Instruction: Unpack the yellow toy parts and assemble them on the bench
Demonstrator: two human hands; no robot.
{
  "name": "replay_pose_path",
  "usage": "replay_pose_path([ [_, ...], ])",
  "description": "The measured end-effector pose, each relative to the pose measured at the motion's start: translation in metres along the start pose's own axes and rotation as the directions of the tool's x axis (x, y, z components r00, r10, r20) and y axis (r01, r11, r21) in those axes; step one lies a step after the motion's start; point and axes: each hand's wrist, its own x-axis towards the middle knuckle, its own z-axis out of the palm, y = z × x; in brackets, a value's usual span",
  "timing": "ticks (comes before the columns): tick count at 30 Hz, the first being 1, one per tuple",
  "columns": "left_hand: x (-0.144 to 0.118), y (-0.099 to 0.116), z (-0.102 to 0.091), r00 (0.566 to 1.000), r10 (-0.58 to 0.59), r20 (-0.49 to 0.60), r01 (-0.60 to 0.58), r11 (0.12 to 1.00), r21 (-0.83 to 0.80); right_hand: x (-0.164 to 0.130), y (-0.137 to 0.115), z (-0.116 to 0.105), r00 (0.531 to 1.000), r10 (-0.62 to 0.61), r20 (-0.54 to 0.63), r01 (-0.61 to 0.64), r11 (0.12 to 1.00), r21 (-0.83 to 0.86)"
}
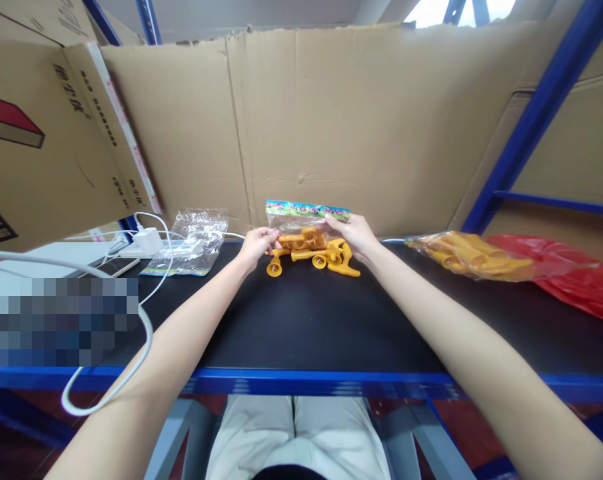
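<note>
A clear plastic bag (301,221) with a colourful printed header stands between my hands, near the cardboard at the back. My right hand (355,235) grips its upper right side, the thumb lying over the header. At the lower left side of the bag, my left hand (258,245) is closed in a pinch; its fingertips also lie close to the orange parts. Orange plastic toy parts (306,255) sit in a heap on the black tabletop below and just in front of the bag. Whether some of them are inside the bag is hard to tell.
Another clear bag (206,233) lies flattened to the left, beside a white charger (148,241) and looping white cable (148,333). Bagged orange parts (471,257) and a red plastic bag (571,273) lie right. A cardboard wall (356,120) closes off the back.
</note>
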Motion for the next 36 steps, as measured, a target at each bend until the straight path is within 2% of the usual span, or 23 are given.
replay_pose_path([
  [5,-0.002,0.006,0.002,0.998,0.005,-0.060,-0.010,0.996,-0.086,-0.003,-0.003,0.004,0.981,-0.188,0.037,0.191,0.975,-0.112],
  [7,-0.002,0.006,0.002,0.998,0.006,-0.057,-0.010,0.996,-0.087,-0.004,-0.003,0.004,0.976,-0.211,0.061,0.217,0.971,-0.100],
  [12,-0.002,0.001,0.000,0.998,0.024,0.050,-0.023,0.999,-0.028,-0.003,0.001,-0.001,0.988,-0.141,0.056,0.145,0.986,-0.078],
  [15,-0.004,-0.001,0.000,0.994,-0.017,0.111,0.012,0.999,0.045,-0.002,0.003,-0.002,0.994,-0.109,0.026,0.111,0.991,-0.081],
  [17,-0.004,-0.003,0.001,0.995,-0.029,0.091,0.023,0.997,0.069,-0.002,0.003,-0.002,0.992,-0.122,0.030,0.123,0.991,-0.050],
  [21,-0.003,-0.005,0.002,1.000,-0.002,-0.026,0.004,0.998,0.057,0.000,0.007,-0.003,0.983,-0.148,0.106,0.149,0.989,-0.008],
  [25,-0.002,-0.006,0.002,0.997,0.027,-0.066,-0.026,0.999,0.020,0.006,0.015,-0.008,0.981,-0.119,0.154,0.139,0.983,-0.123],
  [28,-0.002,-0.006,0.001,0.997,0.041,-0.059,-0.041,0.999,-0.009,0.008,0.017,-0.009,0.964,-0.230,0.133,0.259,0.926,-0.276],
  [31,-0.001,-0.007,-0.001,1.000,-0.010,0.017,0.011,0.999,-0.039,0.004,0.011,-0.005,0.904,-0.402,0.145,0.424,0.804,-0.417],
  [33,-0.001,-0.009,-0.003,0.996,-0.059,0.073,0.059,0.998,0.004,0.000,0.008,-0.001,0.865,-0.478,0.156,0.491,0.735,-0.468],
  [34,-0.001,-0.011,-0.003,0.993,-0.077,0.092,0.073,0.996,0.042,-0.002,0.007,0.000,0.860,-0.487,0.154,0.496,0.725,-0.477],
  [36,-0.001,-0.014,-0.003,0.992,-0.080,0.100,0.068,0.991,0.118,-0.004,0.007,0.002,0.886,-0.440,0.148,0.454,0.757,-0.470],
])
